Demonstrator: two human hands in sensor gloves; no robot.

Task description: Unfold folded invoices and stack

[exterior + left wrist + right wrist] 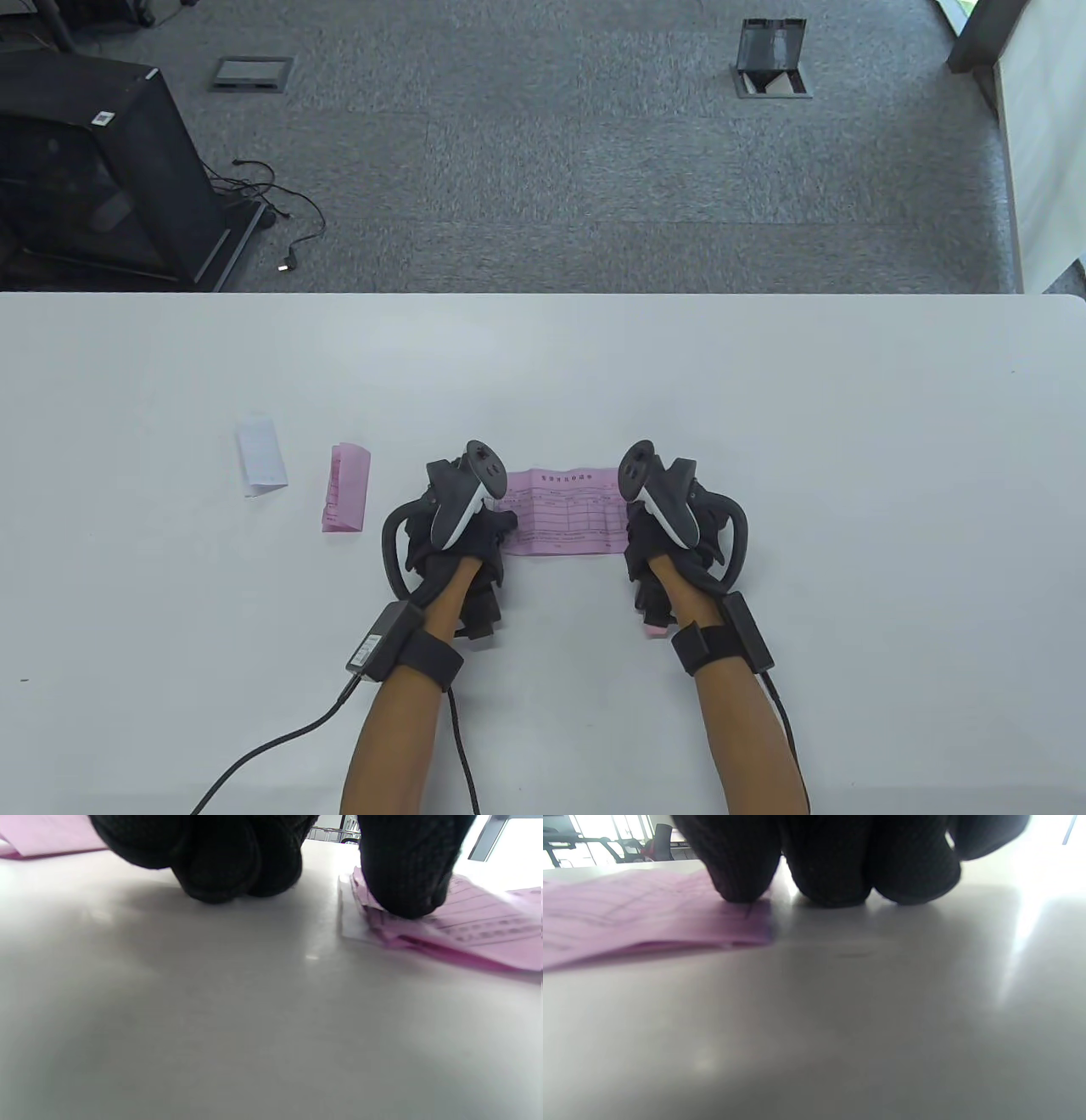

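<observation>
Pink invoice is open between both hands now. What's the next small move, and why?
Probably release the unfolded pink invoice and send the left hand to the folded pink invoice beside it. The open sheet lies nearly flat under fingertips at each end, with the right hand pinning the other; the folded white slip also waits.

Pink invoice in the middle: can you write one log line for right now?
step: flattening | pink invoice: unfolded, on table | left hand: presses left end | right hand: presses right end | waiting: folded pink invoice, folded white invoice
</observation>
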